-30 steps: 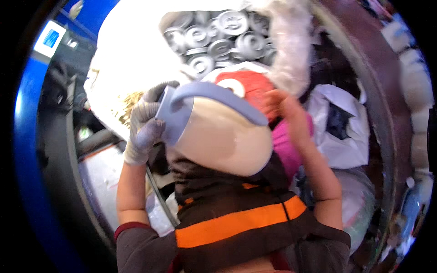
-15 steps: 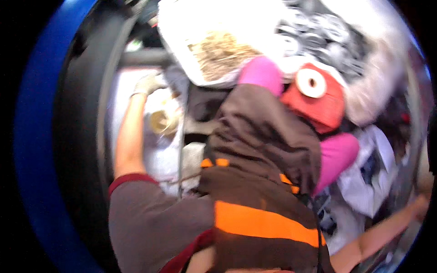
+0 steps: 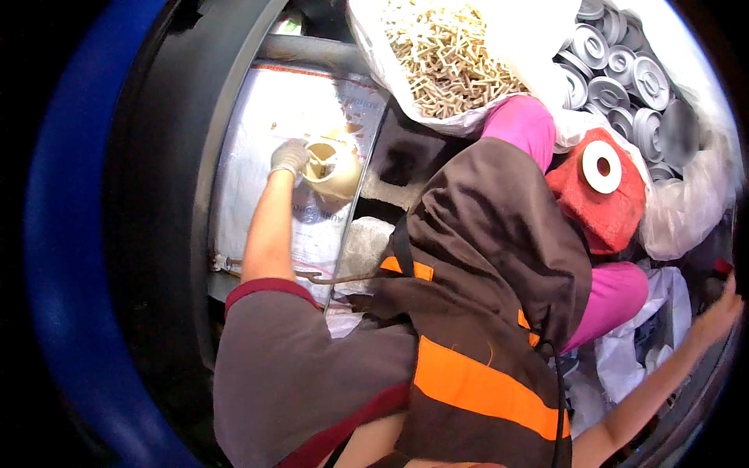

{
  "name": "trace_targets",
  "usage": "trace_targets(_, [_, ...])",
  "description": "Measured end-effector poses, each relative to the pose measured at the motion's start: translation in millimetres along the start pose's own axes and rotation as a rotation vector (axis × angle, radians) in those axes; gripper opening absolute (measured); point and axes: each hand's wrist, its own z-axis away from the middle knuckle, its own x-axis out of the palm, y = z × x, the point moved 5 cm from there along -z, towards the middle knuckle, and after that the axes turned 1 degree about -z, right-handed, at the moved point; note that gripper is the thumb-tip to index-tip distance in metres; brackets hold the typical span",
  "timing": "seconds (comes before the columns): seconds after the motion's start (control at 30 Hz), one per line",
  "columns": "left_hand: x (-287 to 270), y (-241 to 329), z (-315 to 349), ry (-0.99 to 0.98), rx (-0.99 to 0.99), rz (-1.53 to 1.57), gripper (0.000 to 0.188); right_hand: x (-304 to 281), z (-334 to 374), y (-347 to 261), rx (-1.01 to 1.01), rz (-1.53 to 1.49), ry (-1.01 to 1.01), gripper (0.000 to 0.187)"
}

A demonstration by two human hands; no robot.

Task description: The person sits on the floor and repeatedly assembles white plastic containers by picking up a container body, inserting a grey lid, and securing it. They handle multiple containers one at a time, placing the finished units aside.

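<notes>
My left hand [image 3: 290,157], in a pale knit glove, is closed at the left rim of a round cream pot [image 3: 335,178]. A thin pale piece shows inside the pot beside my fingers; what they grip I cannot make out. The pot stands on a board [image 3: 257,175] covered with clear plastic. Far to the right, my bare right hand [image 3: 716,313] reaches to the picture's edge, by a small dark and red thing [image 3: 722,269]. Its fingers are partly blurred. Between my knees, a white ring [image 3: 601,167] lies on a red block [image 3: 605,214].
A white sack [image 3: 365,35] at the top holds many short tan pieces [image 3: 445,58]. Grey round parts [image 3: 650,82] are heaped at the upper right in clear plastic. A concrete block [image 3: 390,183] lies beside the board. A dark curved rim [image 3: 222,164] runs along the left.
The view has shifted left and steadied, so things sit further right and look sharper. My left hand has come from beyond the pot to its left rim.
</notes>
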Motion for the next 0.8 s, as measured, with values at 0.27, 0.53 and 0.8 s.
trace_targets(0.27, [-270, 159, 115, 0.247, 0.257, 0.518, 0.035, 129, 119, -254, -0.187, -0.682, -0.601, 0.067])
trace_targets(0.53, [-262, 333, 218, -0.377, 0.658, 0.831, 0.043, 83, 91, -272, -0.379, -0.554, -0.171, 0.106])
trace_targets(0.8, [-255, 394, 276, 0.113, 1.589, 0.498, 0.046, 91, 137, -200, 0.223, -1.365, -0.83, 0.104])
